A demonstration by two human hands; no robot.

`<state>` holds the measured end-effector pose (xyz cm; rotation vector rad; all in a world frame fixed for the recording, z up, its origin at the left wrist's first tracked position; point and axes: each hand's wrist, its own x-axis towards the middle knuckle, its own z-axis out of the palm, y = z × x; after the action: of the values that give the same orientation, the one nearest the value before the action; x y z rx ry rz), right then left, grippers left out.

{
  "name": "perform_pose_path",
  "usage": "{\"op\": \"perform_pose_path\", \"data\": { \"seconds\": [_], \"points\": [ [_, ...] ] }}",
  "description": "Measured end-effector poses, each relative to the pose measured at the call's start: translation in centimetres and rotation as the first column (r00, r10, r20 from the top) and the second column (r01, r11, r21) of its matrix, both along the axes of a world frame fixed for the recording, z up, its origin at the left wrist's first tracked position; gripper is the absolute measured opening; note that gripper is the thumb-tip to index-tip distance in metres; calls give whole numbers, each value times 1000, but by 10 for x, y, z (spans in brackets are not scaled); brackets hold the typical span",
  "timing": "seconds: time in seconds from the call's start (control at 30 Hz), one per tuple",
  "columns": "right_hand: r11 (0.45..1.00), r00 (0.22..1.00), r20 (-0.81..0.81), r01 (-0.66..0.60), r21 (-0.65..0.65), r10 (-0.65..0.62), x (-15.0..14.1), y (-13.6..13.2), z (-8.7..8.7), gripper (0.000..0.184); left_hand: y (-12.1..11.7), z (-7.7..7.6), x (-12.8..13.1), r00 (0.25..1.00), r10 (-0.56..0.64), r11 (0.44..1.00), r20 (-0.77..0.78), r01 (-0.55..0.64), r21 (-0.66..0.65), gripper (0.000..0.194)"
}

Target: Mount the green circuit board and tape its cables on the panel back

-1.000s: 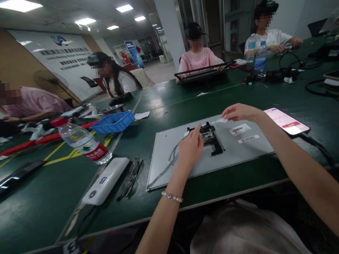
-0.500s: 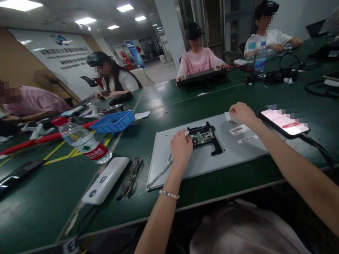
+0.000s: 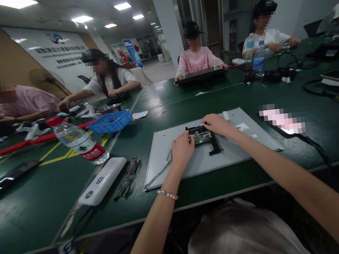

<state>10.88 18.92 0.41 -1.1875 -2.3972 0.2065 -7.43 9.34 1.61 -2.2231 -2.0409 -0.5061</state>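
Observation:
A white flat panel (image 3: 161, 160) lies on the table before me, its back carrying a black plastic bracket (image 3: 215, 146) with a green circuit board (image 3: 201, 137) in it. My left hand (image 3: 183, 150) is closed at the bracket's left edge, its fingertips by the board. At the upper right corner of the bracket, my right hand (image 3: 216, 125) has its fingers curled over the black edge. A thin grey cable (image 3: 159, 173) runs along the panel below my left hand. White labels (image 3: 243, 126) and a white tab (image 3: 226, 115) are on the panel's right part.
Left of the panel are a pair of glasses (image 3: 128, 178), a white power bank (image 3: 103, 181), a water bottle (image 3: 81, 143) and a blue tray (image 3: 110, 122). A lit phone (image 3: 282, 121) with a cable lies to the right. Several people sit around the green table (image 3: 166, 103).
My right hand has moved left from the white tab near the panel's far edge to the bracket, leaving the tab there. My left hand stays at the bracket. A person at left has reached out an arm.

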Motion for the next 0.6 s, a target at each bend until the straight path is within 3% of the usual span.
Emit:
{"op": "perform_pose_path", "data": {
  "seconds": [0.2,0.47,0.6],
  "points": [
    [999,999,46,25,-35,-23,-5,1,0,27,0,-1,1,1000,-11,1000,-21,11,5,35],
    [999,998,-54,35,13,-34,-5,3,-4,28,1,-3,0,1000,-21,1000,-15,21,11,36],
    [1000,1000,-22,3,-17,-3,-7,2,-3,27,1,-5,-2,1000,-19,1000,-15,19,8,37]
  ]
}}
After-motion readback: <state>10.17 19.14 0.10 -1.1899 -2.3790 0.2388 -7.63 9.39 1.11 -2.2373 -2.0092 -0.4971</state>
